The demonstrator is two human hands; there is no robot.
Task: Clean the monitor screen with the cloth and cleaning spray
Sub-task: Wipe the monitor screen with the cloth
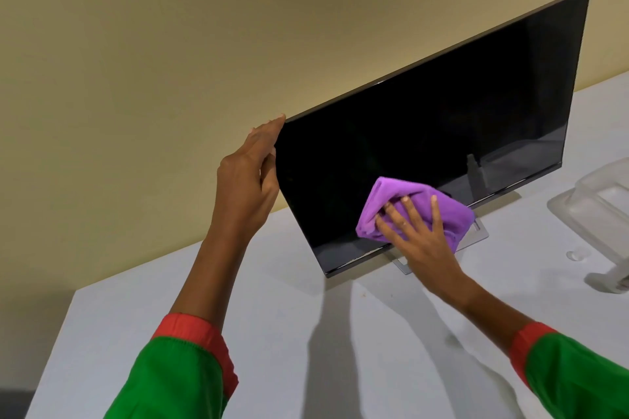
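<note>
A black monitor [432,133] stands on a white table, its dark screen facing me. My left hand [250,180] grips the monitor's left edge near the top corner. My right hand [420,241] presses a bunched purple cloth [405,201] flat against the lower middle of the screen, fingers spread over it. A bottle shape shows only as a faint reflection in the screen; the cleaning spray itself is out of sight. The monitor's clear stand [476,235] is partly hidden behind cloth and hand.
The white table [306,333] ends at its left edge near the frame's lower left. A clear plastic container [599,194] lies at the right edge, with a small clear cap [575,255] in front of it. A beige wall rises behind.
</note>
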